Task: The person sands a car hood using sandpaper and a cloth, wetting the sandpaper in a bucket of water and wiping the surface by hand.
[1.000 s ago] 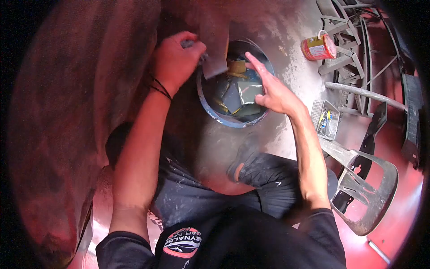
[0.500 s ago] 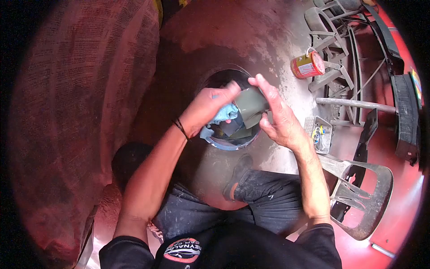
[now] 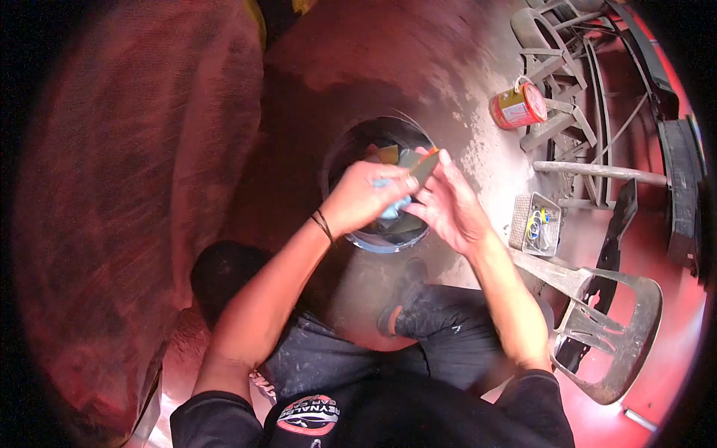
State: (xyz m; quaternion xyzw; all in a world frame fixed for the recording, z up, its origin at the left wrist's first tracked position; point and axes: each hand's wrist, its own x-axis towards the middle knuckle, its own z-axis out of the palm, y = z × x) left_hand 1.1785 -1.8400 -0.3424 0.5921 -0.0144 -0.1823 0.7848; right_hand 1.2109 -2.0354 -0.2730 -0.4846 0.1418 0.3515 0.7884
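Above a round dark bucket (image 3: pixel 390 246), both my hands are on a thin grey-green sheet of sandpaper (image 3: pixel 423 170), which is tilted and seen nearly edge-on. My left hand (image 3: pixel 362 196) is closed, with a light-blue cloth (image 3: pixel 390 209) bunched under its fingers and the sheet's near end at its thumb. Against the far end of the sheet are the fingers of my right hand (image 3: pixel 454 205), palm turned inward. A small orange patch shows at the sheet's top edge. More dark and olive sheets (image 3: pixel 386 154) lie inside the bucket, partly hidden by my hands.
A red and gold paint can (image 3: pixel 519 107) stands at the upper right beside grey metal stands. Below it is a small basket (image 3: pixel 536 224) with yellow and blue items. A dirty plastic chair (image 3: pixel 614 336) is at my right, near red panels. A red-dusted cover (image 3: pixel 149 187) hangs at left.
The sheet has turned from showing its broad face to nearly edge-on. My right hand has lowered slightly, and my left hand has shifted down over the cloth.
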